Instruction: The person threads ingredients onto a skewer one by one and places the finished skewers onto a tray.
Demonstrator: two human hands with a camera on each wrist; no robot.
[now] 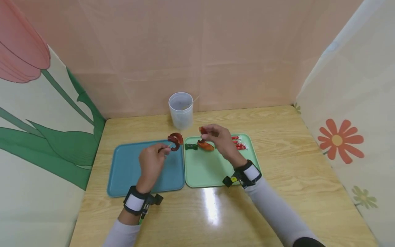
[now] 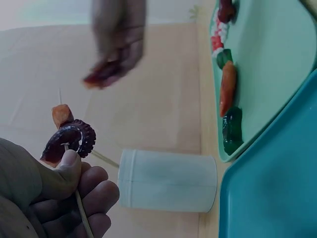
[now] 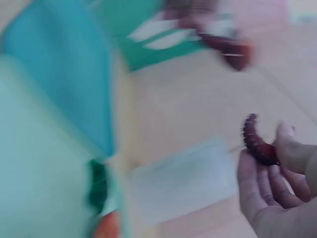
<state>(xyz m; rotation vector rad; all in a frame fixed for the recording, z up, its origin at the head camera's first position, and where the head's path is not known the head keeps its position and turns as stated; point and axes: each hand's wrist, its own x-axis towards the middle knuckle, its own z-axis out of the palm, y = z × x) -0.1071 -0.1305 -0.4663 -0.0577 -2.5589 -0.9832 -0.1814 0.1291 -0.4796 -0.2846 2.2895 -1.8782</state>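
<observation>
Left of and under the left grip [image 1: 150, 164], the blue tray [image 1: 126, 168] is set, its right rim lying just beside the rim of the green tray [image 1: 197, 175]. A skewer [image 2: 83, 213] is pinched between the thumb and fingers of the left grip; threaded on it are a dark red curled piece [image 2: 89, 136] and an orange chunk [image 2: 62, 115]. The skewer's long axis is run from the left grip outward, to the right and away in the head view, its tip beyond the chunk.

Between the two grips, open room is left above the tray rims. Beyond them, near the desk's [image 1: 284, 151] far edge, a translucent cup [image 1: 182, 118] is stood upright. Below the gap, a green piece [image 1: 191, 146] and an orange piece [image 1: 205, 146] are placed by the green tray's far rim.

By the right grip [image 1: 223, 141], a second dark red piece [image 3: 257, 148] is pinched at one end; in the right wrist view its curved length is pointed upward. Right of that grip, red-and-white sticks [image 1: 240, 146] are seen, then a broad stretch of desk.
</observation>
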